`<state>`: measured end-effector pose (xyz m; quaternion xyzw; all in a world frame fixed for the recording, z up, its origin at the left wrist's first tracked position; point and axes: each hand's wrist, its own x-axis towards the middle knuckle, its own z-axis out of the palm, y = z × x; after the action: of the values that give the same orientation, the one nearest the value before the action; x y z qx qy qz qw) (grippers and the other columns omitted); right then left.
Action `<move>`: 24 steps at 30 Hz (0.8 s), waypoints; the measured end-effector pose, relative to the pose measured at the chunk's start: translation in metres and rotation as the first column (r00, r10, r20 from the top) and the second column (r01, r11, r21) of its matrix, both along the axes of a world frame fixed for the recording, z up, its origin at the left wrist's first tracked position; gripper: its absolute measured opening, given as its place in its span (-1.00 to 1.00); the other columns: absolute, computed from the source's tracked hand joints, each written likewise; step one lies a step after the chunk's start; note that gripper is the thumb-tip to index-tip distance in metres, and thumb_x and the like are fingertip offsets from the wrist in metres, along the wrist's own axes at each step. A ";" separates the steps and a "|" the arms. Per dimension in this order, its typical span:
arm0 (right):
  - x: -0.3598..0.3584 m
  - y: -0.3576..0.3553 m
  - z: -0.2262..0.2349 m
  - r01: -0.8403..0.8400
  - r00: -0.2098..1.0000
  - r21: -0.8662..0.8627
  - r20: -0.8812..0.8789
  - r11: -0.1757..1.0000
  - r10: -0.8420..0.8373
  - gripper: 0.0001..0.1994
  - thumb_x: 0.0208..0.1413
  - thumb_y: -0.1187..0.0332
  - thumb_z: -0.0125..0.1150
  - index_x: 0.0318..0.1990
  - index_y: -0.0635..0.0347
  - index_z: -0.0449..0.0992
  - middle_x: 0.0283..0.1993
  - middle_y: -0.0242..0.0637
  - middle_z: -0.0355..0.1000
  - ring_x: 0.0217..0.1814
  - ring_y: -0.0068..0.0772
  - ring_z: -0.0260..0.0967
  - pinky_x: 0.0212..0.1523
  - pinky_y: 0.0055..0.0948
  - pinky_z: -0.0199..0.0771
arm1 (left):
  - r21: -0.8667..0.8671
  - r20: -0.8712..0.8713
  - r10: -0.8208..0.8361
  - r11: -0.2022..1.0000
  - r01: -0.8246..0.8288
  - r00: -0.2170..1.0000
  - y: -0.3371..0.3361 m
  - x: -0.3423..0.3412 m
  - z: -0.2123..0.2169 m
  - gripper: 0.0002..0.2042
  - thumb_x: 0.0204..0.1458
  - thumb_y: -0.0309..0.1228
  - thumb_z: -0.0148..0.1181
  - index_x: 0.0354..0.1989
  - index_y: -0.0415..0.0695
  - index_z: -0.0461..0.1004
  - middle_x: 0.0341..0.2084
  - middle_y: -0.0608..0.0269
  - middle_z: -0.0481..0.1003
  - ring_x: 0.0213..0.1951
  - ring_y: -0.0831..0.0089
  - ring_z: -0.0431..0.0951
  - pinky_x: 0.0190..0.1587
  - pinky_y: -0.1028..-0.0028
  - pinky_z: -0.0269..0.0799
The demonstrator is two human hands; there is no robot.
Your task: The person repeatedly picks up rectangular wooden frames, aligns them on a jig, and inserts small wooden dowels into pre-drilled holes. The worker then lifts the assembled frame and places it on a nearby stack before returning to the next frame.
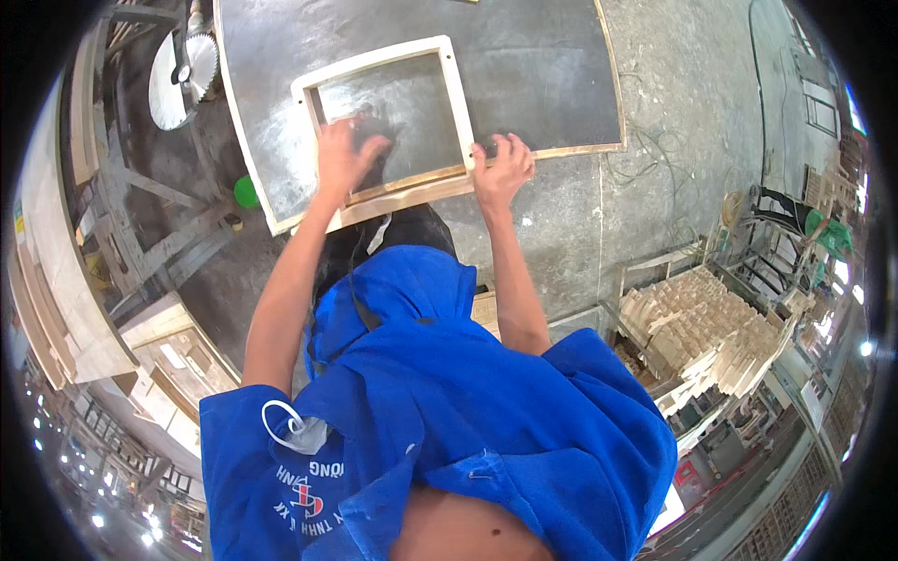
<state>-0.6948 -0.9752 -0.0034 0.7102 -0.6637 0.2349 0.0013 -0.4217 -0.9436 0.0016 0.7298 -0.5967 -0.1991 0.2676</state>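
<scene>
A pale rectangular wooden frame (456,89) lies flat on a dark, dusty board table (524,65). My left hand (341,157) is pressed down inside the frame near its near rail, fingers spread. A dark patch lies under its fingertips; I cannot tell whether that is a pad or a shadow. My right hand (502,168) grips the frame's near right corner, fingers curled over the rail. My blue shirt fills the lower part of the view.
A circular saw blade (178,70) sits at the table's far left edge, with a green round thing (245,191) below it. Stacks of small wooden pieces (702,327) stand on racks at the right. Cables (655,150) lie on the concrete floor.
</scene>
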 end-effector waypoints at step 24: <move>0.324 0.216 0.167 -0.785 0.145 0.154 0.987 0.600 -0.063 -0.62 0.21 0.33 0.13 0.06 0.44 0.30 -0.14 0.03 0.49 -0.15 -0.31 0.46 -0.08 -0.36 0.48 | -0.605 -0.786 -0.539 0.571 -0.555 0.303 0.258 0.218 0.248 -0.14 -0.13 0.53 -0.15 -0.25 -0.22 0.32 -0.55 0.21 0.32 -0.52 0.34 0.37 -0.55 0.45 0.31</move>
<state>-0.3708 -0.7587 0.1639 0.5141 -0.3356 0.3437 -0.7106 -0.2035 -0.6852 0.2495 0.2448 -0.3243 -0.2846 0.8683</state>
